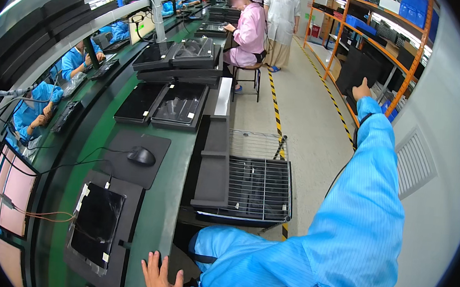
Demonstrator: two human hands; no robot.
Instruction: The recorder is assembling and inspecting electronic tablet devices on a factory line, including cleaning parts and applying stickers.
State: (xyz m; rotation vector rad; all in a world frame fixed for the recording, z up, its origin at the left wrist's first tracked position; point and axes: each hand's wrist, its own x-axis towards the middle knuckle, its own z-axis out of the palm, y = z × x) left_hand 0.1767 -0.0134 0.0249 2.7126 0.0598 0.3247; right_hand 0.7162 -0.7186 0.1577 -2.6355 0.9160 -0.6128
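My left hand (161, 280) rests at the near edge of the green bench (165, 203), fingers spread, holding nothing. Beside it, a black display panel (97, 222) with pale tape tabs lies on a dark foam tray (133, 200), and thin wires run to its left side. Beyond the panel, a black mouse (141, 155) sits on a dark mouse pad (157, 171). My right arm stretches far out to the right. At its end my right hand (362, 91) points with one finger, the others curled in, with nothing visible in it, in front of the shelving.
More black panels (181, 104) lie in trays farther along the bench. A wire basket cart (261, 190) stands right of the bench, with dark foam trays (211, 177) beside it. An orange shelving rack (335, 30) lines the right. A seated person in pink (249, 33) and a standing person (281, 17) are beyond.
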